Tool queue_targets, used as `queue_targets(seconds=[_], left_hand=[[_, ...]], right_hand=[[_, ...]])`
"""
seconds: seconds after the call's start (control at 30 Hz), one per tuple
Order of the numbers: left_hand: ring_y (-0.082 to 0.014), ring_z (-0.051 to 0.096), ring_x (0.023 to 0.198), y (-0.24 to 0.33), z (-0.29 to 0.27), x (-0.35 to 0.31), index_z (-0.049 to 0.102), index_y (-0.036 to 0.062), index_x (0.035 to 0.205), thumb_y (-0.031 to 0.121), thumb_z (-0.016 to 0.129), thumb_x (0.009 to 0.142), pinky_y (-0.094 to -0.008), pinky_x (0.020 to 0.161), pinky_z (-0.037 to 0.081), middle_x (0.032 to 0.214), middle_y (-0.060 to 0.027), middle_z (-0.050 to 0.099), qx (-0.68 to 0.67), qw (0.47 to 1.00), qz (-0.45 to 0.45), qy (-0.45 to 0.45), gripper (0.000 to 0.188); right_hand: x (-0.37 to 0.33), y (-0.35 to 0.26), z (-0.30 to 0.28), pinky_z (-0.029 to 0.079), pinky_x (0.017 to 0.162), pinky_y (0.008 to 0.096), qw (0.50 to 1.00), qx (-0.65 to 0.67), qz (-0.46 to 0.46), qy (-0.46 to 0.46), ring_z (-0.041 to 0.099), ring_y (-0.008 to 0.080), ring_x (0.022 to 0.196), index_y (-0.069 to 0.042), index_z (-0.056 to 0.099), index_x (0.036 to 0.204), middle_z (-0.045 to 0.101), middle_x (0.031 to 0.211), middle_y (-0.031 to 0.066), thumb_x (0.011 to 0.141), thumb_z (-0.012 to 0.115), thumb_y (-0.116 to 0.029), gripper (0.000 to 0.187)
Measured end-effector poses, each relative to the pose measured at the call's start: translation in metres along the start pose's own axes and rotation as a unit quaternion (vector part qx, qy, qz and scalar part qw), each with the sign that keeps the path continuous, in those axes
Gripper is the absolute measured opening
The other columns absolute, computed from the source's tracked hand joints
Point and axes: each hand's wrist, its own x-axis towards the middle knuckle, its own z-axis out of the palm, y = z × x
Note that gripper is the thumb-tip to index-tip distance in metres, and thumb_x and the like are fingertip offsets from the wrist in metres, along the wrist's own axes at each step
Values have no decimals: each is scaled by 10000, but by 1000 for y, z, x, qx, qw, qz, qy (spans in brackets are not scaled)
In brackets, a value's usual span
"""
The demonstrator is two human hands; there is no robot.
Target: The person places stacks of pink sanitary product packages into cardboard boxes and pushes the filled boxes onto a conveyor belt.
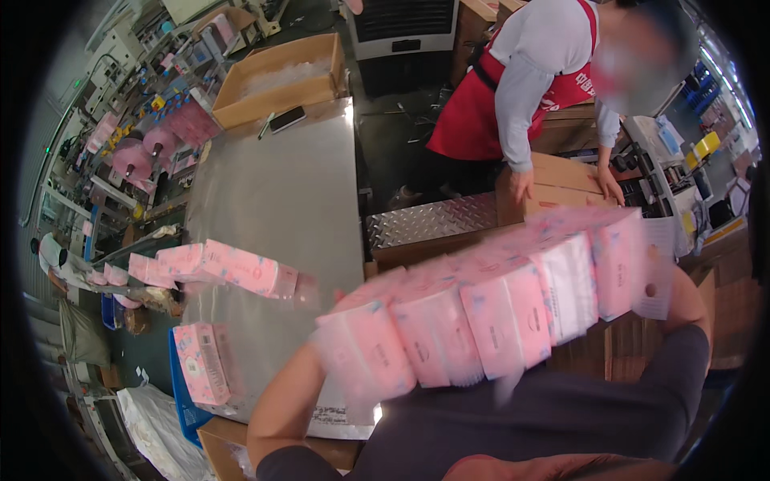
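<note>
A long row of pink, printed soft packs (501, 321) is held up across my front, blurred by motion. Clear plastic film (658, 268) sticks out at its right end. My left hand (338, 298) grips the left end, with most of its fingers behind the packs. At the other end my right forearm (691, 301) reaches up to the row; the hand itself is largely hidden by packs and film, but it supports that end. One pack in the row shows a white side.
More pink packs (241, 268) lie in a line at the metal table's (281, 192) left edge; another pack (200, 361) rests in a blue crate (186, 401). A phone (287, 119) lies near an open carton (281, 76). Opposite, a co-worker in a red apron (481, 120) handles a cardboard box (557, 180).
</note>
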Motion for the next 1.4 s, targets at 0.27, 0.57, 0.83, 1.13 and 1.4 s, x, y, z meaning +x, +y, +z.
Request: queue_targets(seconds=[0.27,0.57,0.83,1.13,1.4], left_hand=[[-333,507,1299,0,6,86,508,81,1390,517,576,912,-431,1075,393,1376,-178,549,795,589,-92,112,651],[-415,-67,1495,-123,-33,121,153,286,1568,561,649,820,-652,1133,123,1638,-140,-26,879,461,-118,-13,938],[-388,459,1262,-44,23,82,590,123,1254,367,585,942,-503,1048,371,1300,-154,551,736,654,135,106,397],[-455,305,1371,95,-81,-222,380,65,1446,444,795,740,-519,1110,317,1486,-248,348,581,222,160,766,903],[-412,263,1424,96,-166,-413,322,-30,1442,664,754,664,-541,1154,214,1498,-261,324,330,332,-94,879,1128]], right_hand=[[181,187,-186,547,794,362,885,-444,45,129,697,234,844,-64,701,1117,730,999,85,885,633,-418,429],[173,237,-66,142,1139,651,633,-737,-195,-138,142,495,1443,-303,334,1512,215,1598,142,840,546,-657,788],[211,296,-46,117,1074,763,533,-829,-104,-131,170,469,1446,-317,405,1477,241,1600,48,866,576,-552,677],[265,58,299,374,1050,552,568,-627,-529,67,445,452,1264,-141,441,1428,465,1350,230,772,726,-437,774],[313,39,380,494,937,493,673,-717,-178,14,556,453,1153,-223,131,1567,398,1373,291,718,716,-492,1066]])
